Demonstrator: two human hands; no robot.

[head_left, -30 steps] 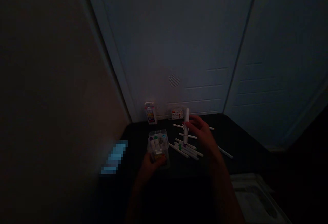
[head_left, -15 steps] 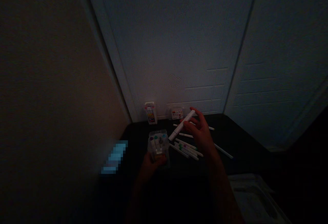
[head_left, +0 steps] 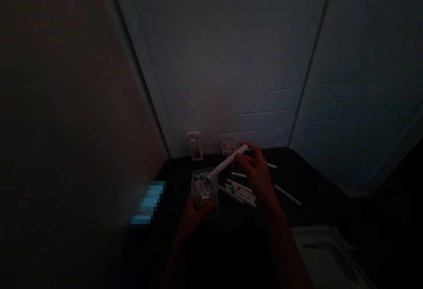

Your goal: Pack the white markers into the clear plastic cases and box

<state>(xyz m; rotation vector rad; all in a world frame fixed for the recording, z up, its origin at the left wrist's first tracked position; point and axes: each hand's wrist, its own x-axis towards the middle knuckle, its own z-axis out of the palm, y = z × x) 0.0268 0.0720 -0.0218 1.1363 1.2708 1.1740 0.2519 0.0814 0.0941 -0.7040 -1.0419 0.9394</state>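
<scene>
My left hand (head_left: 195,212) is closed around the lower front of a clear plastic case (head_left: 214,188). Several markers with purple and teal ends stand inside it. Between the thumb and fingers of my right hand (head_left: 256,170) is a white marker (head_left: 228,161), held at a slant. Its lower left end is over the mouth of the case; whether it touches the markers inside I cannot tell. Loose white markers (head_left: 239,194), some with green or purple bands, lie on the dark table just right of the case.
A packaged clear box (head_left: 195,147) and a smaller labelled box (head_left: 228,147) stand against the panelled wall (head_left: 224,60). Another marker (head_left: 287,195) lies to the right on the dark tabletop (head_left: 313,187). A pale tray-like object (head_left: 325,240) is at lower right. The scene is dim.
My right hand has moved a little left with the white marker, which now lies flatter and reaches over the case. My left hand keeps hold of the case in the same place.
</scene>
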